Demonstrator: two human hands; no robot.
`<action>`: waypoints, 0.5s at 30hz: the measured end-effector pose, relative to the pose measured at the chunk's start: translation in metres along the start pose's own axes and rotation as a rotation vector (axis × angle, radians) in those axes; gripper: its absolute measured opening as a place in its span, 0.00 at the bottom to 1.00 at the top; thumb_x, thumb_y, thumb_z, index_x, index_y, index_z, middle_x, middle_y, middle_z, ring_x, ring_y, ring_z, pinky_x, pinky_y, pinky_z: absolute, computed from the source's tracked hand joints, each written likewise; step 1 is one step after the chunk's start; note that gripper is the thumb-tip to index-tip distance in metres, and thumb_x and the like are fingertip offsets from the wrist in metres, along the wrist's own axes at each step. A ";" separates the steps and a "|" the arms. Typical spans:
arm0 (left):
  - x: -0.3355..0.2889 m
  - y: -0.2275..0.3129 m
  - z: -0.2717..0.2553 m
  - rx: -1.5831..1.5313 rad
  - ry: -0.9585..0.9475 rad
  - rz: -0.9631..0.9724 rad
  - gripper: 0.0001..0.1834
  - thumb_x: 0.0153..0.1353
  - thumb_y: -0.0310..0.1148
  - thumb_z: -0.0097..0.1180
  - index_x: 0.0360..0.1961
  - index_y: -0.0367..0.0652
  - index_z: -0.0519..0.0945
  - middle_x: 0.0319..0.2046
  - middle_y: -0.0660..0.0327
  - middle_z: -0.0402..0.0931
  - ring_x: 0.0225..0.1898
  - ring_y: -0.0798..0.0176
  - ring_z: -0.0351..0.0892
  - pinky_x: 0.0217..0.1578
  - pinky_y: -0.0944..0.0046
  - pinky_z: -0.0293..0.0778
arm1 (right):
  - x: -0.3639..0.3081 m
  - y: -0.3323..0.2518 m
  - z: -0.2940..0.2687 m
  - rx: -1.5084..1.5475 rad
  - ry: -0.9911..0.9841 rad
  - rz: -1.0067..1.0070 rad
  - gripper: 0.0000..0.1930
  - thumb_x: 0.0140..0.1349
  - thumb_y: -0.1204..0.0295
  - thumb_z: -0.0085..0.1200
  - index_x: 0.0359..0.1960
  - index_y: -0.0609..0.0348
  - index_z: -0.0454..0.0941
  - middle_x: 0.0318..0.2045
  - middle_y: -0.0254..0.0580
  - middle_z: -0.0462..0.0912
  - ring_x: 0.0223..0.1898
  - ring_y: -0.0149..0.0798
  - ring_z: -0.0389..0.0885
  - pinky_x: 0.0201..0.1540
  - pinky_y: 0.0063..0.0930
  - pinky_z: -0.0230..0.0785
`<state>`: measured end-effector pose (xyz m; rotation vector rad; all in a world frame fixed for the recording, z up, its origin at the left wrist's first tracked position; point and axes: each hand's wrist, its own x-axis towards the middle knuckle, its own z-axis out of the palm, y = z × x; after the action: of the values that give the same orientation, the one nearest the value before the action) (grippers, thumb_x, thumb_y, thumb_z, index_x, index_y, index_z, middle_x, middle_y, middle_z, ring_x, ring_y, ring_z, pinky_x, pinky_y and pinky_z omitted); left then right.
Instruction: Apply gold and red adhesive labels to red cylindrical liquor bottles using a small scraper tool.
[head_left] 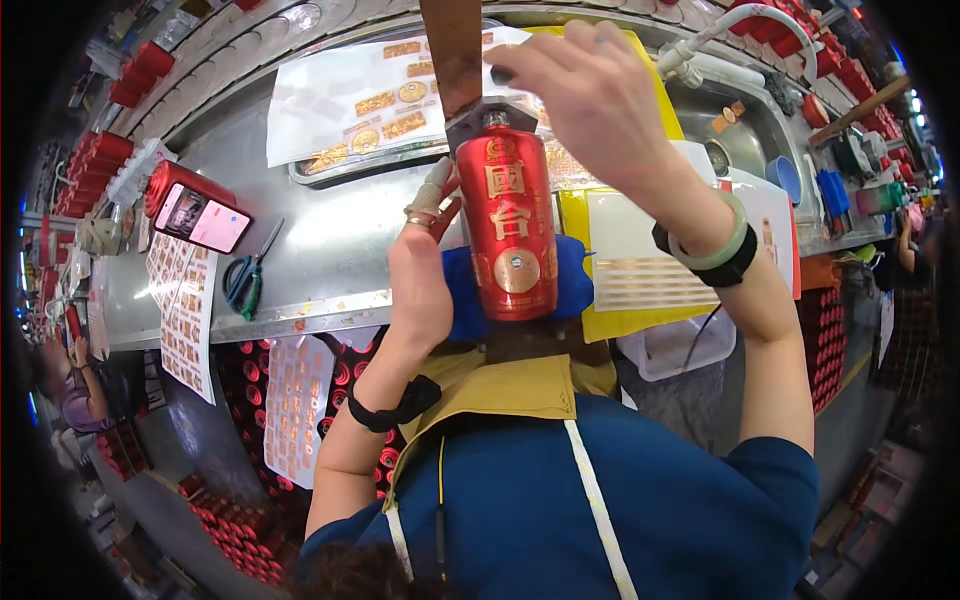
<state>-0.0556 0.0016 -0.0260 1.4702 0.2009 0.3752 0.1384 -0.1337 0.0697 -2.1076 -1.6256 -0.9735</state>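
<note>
A red bottle (508,230) with gold characters and a round gold label lies on a blue cloth (574,278), its neck pointing away from me toward a wooden post (455,50). My left hand (425,250), wearing a pale finger cover, is closed against the bottle's left side. Beyond the bottle's neck, my right hand (605,110) is raised above the worktop with its fingers bent together near the post. Whatever its fingertips may hold is too small to make out. A white sheet of gold stickers (330,110) lies beyond my left hand on a metal tray.
On the left are a phone (203,217) leaning on another red bottle (165,185), scissors (245,280) and sticker sheets (185,320). To the right, a yellow folder (620,322) carries striped sheets (650,285). A metal sink (745,110) with a tap (680,60) stands at far right.
</note>
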 end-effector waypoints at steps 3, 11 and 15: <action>0.010 0.010 0.001 0.594 -0.081 0.410 0.42 0.64 0.62 0.59 0.68 0.40 0.74 0.69 0.34 0.63 0.66 0.34 0.69 0.66 0.47 0.66 | -0.003 0.008 -0.007 0.184 0.080 0.098 0.13 0.59 0.74 0.65 0.46 0.53 0.84 0.35 0.37 0.86 0.39 0.45 0.82 0.47 0.38 0.71; 0.021 0.045 0.018 1.079 -0.167 0.415 0.34 0.53 0.50 0.73 0.55 0.36 0.84 0.69 0.32 0.63 0.57 0.34 0.74 0.57 0.45 0.74 | -0.023 0.004 -0.033 0.360 0.073 0.307 0.12 0.62 0.76 0.62 0.47 0.57 0.83 0.40 0.45 0.88 0.43 0.51 0.84 0.48 0.40 0.73; 0.024 0.024 -0.001 0.966 -0.128 0.588 0.32 0.54 0.47 0.73 0.60 0.48 0.83 0.63 0.35 0.71 0.52 0.40 0.78 0.53 0.50 0.78 | -0.031 0.004 -0.041 0.402 0.044 0.379 0.12 0.63 0.78 0.62 0.49 0.58 0.83 0.41 0.47 0.87 0.44 0.52 0.84 0.49 0.39 0.74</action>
<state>-0.0368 0.0131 -0.0001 2.5064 -0.2023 0.7091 0.1251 -0.1824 0.0791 -1.9893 -1.2112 -0.5173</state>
